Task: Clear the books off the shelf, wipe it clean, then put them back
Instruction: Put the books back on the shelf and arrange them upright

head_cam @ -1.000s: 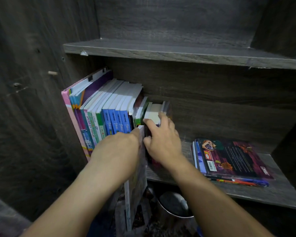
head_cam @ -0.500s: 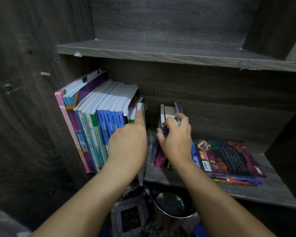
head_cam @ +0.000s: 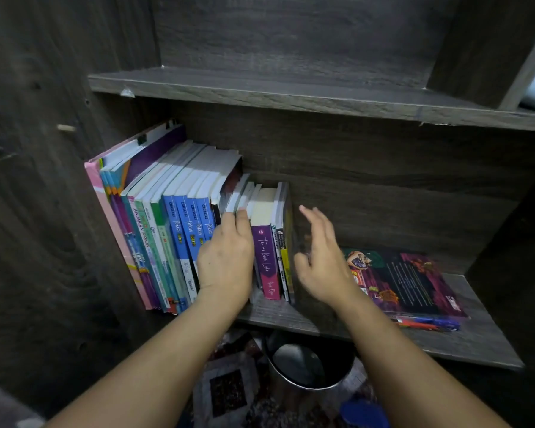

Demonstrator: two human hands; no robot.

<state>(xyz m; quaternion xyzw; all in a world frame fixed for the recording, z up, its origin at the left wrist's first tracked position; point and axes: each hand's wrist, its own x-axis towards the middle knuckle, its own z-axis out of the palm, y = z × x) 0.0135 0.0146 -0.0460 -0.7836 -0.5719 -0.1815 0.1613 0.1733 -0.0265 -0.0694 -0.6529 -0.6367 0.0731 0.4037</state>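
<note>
A row of upright books (head_cam: 164, 230) leans against the left wall of the dark wooden shelf (head_cam: 464, 344). A purple-spined book (head_cam: 267, 257) and two thin ones stand at the row's right end. My left hand (head_cam: 226, 261) rests flat against the spines in the middle of the row, its fingertips on the top edge of a thin book. My right hand (head_cam: 318, 261) hovers open just right of the last book, touching nothing. A stack of flat books (head_cam: 405, 282) lies on the shelf's right part.
Another wooden shelf board (head_cam: 291, 94) runs above the books. Below the shelf stands a round metal bin (head_cam: 306, 362) on a patterned floor covering. A blue object (head_cam: 365, 415) shows at the bottom edge. Bare shelf lies between the row and the flat stack.
The small group of books that my right hand held now stands pushed against the row. My right hand has let go and opened. My left hand shifted to the spines.
</note>
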